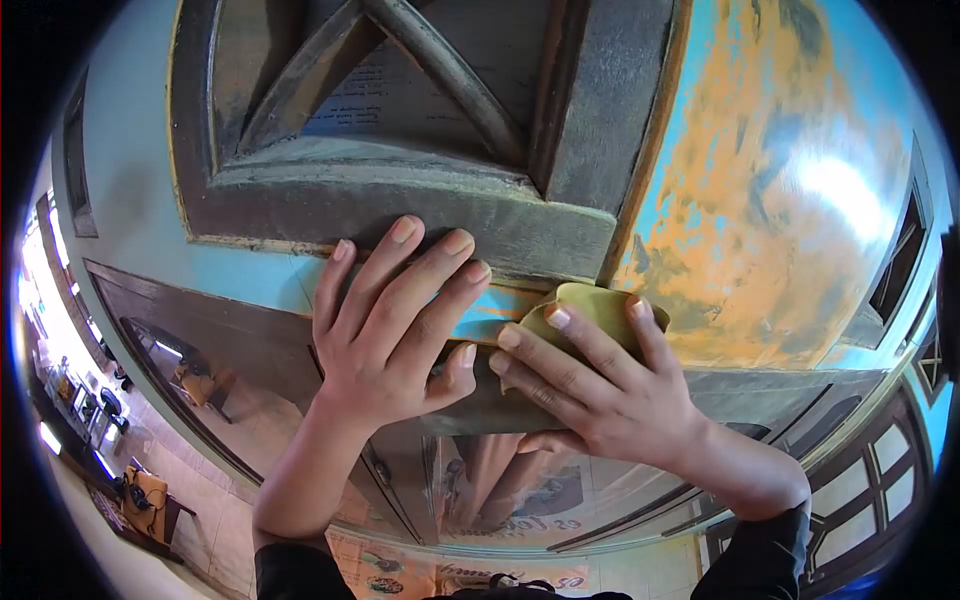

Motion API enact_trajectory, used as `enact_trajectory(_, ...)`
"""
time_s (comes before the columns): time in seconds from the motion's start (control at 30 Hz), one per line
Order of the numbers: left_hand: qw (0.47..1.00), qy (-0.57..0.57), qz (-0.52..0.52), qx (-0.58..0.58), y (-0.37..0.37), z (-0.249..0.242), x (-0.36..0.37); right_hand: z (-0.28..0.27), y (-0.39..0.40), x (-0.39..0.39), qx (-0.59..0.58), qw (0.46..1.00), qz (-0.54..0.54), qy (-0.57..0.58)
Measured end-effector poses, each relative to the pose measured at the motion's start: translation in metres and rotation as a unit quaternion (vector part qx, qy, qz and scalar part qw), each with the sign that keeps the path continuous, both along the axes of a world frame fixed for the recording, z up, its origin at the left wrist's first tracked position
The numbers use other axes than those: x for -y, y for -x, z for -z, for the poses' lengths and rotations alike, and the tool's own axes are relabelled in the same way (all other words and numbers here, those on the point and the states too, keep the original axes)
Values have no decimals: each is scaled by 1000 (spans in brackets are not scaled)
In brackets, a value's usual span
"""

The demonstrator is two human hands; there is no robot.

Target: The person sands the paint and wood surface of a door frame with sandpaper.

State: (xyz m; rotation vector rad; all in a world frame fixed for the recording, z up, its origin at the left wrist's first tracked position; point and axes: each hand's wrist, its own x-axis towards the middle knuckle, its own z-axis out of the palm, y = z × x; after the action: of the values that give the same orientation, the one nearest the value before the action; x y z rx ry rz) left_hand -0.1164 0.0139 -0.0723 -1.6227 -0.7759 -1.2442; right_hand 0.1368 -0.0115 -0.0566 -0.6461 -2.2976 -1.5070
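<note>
Spreading over the sheet, the fingers of the person's right hand held it against the painted strip just under the lower right corner of a dark wooden frame. The sheet was thin, yellow-green and curled, with its upper edge bulging out beyond the fingertips. The right hand was mostly open, its fingers only slightly bent and its thumb lower down; whether the thumb touched anything could not be told.

The left hand lay beside it, open wide with nothing in its grasp. Its fingers were fanned upward, the tips over the frame's bottom edge, and its thumb stood apart, pointing toward the right hand.

Crossed bars filled the frame's opening, with a printed surface behind them. To the right, a light blue wall was covered in rough orange and dark patches, with a bright glare on it. Black sleeves reached partway down the person's forearms, and a tiled floor showed at lower left.
</note>
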Motion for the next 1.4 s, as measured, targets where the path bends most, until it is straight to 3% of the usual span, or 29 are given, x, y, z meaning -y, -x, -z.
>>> enact_trajectory(0.1,1000,5,-2,-2,0,0,1,-29,-3,9,-102,994,32,39)
enact_trajectory(0.27,1000,-1,-2,1,1,1,0,-9,-3,1,11,1000,8,-3)
enact_trajectory(0.37,1000,1,4,3,0,3,-1,-32,-5,12,-123,991,45,33)
enact_trajectory(0.5,1000,7,8,3,1,1,1,-9,-1,1,12,1000,-8,-11)
enact_trajectory(0.63,1000,14,12,4,1,0,2,-19,1,7,-92,995,32,27)
enact_trajectory(0.67,1000,14,10,5,1,0,2,-12,3,6,-26,999,20,17)
enact_trajectory(0.77,1000,18,6,2,1,-1,2,-11,2,0,-23,1000,-7,11)
enact_trajectory(0.8,1000,20,8,3,1,-1,2,-19,1,5,-82,995,20,43)
enact_trajectory(0.93,1000,21,5,4,1,-1,3,2,10,-3,-51,999,-5,-11)
enact_trajectory(1.03,1000,19,9,3,2,0,2,-13,5,-5,-44,999,5,-9)
enact_trajectory(1.07,1000,18,8,2,2,0,1,-26,6,5,-96,995,34,18)
enact_trajectory(1.3,1000,17,-6,-7,3,0,2,2,-5,-1,-32,999,4,-14)
enact_trajectory(1.4,1000,12,-8,-5,3,1,1,-9,-47,11,-232,972,41,16)
